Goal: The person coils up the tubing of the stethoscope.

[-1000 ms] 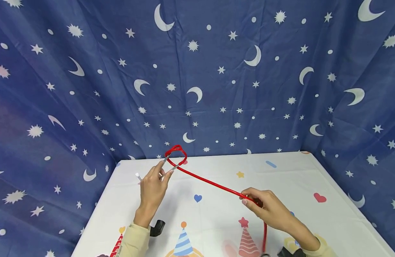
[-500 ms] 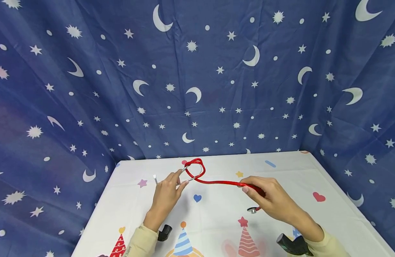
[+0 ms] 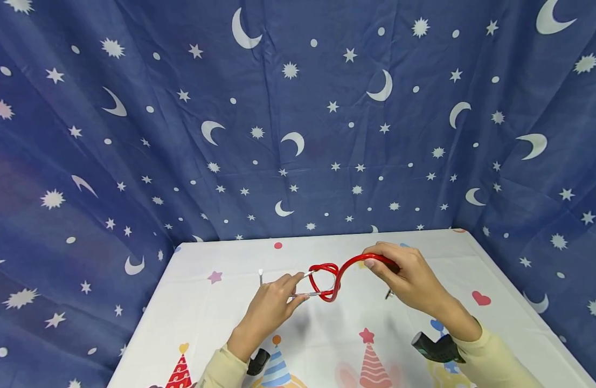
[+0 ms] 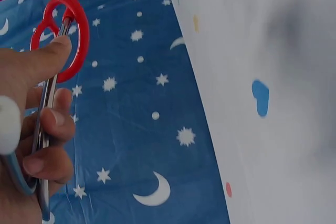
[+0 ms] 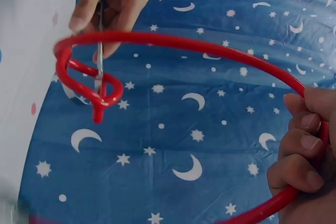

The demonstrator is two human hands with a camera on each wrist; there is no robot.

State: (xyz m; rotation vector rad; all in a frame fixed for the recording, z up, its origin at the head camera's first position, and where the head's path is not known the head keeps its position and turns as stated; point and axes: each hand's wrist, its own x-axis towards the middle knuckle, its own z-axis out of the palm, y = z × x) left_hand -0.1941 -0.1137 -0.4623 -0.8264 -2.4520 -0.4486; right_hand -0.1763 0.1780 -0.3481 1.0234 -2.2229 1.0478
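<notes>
A stethoscope with red tubing [image 3: 357, 258] is held above the table between both hands. My left hand [image 3: 271, 307] pinches its metal ear tubes [image 3: 307, 294]; in the left wrist view, thumb and fingers curl round the metal. One white ear tip [image 3: 261, 271] sticks up behind that hand. Just beyond the left fingertips, the tubing forms a small loop around the ear tubes' end. My right hand [image 3: 414, 275] grips the tubing farther along, fingers wrapped round it in the right wrist view [image 5: 302, 156]. Below the right hand hangs the small silver chest piece [image 3: 388, 294], seen edge-on.
The white table cloth [image 3: 303, 334] carries printed hats, hearts and stars. A blue curtain [image 3: 298, 134] with moons and stars stands behind and at both sides. Black wrist devices [image 3: 436, 347] sit at each sleeve.
The left hand has moved right and nearer with the ear tubes; the right hand has risen. The hands are closer, and the tubing between them went from taut to a slack curve.
</notes>
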